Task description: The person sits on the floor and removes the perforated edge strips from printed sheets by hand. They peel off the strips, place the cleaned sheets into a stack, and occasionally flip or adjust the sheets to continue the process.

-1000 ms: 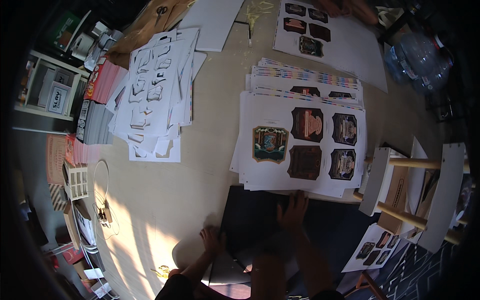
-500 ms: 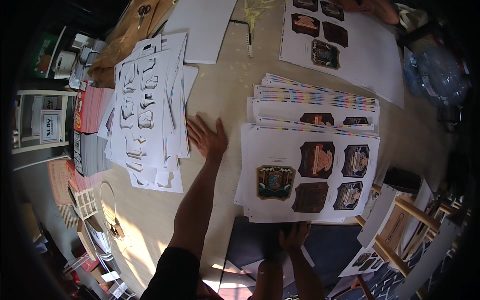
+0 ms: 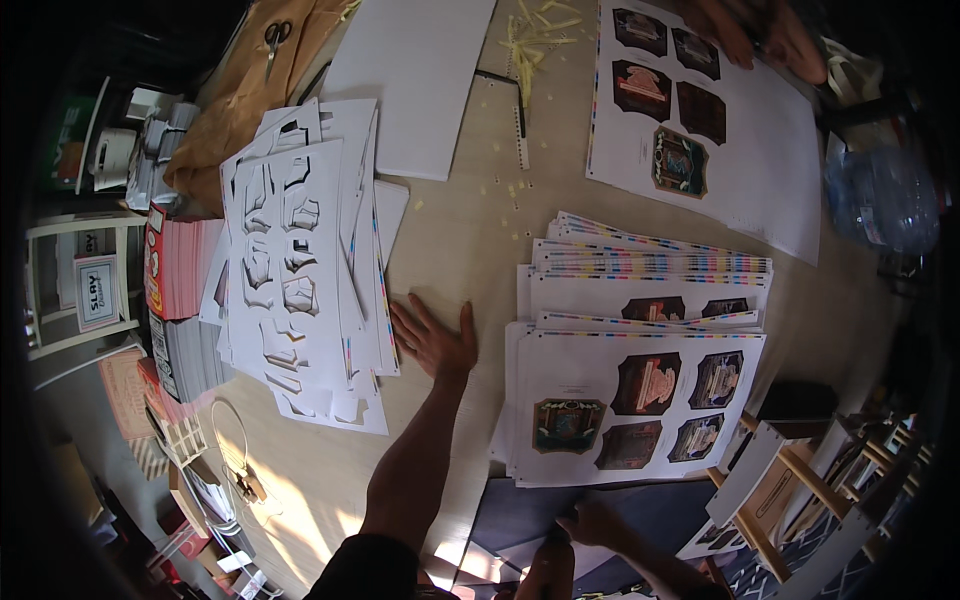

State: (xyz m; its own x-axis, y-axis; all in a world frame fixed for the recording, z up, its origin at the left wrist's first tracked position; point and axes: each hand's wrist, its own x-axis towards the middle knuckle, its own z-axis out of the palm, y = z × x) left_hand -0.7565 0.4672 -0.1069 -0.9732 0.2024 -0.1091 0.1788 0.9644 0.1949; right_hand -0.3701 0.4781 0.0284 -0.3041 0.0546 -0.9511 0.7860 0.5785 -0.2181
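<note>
My left hand [image 3: 433, 338] lies flat and spread on the bare wooden table [image 3: 460, 240], fingers touching the edge of a pile of white cut-out sheets [image 3: 305, 270] with shaped holes. To its right lies a stack of printed sheets [image 3: 630, 400] showing dark label pictures, fanned out with coloured edge strips. My right hand [image 3: 590, 522] rests fingers down on a dark mat [image 3: 530, 515] just below that stack, holding nothing.
A blank white board [image 3: 415, 80] and scissors [image 3: 272, 38] on brown paper lie at the far side. Another person's hands [image 3: 760, 35] rest on a large printed sheet [image 3: 700, 130] at top right. Pink paper stacks [image 3: 180, 270] sit left, wooden frames [image 3: 790, 480] lower right.
My left arm has come up from the near edge and reached across the table to the cut-out pile. My right hand has stayed on the dark mat. The view has tilted forward.
</note>
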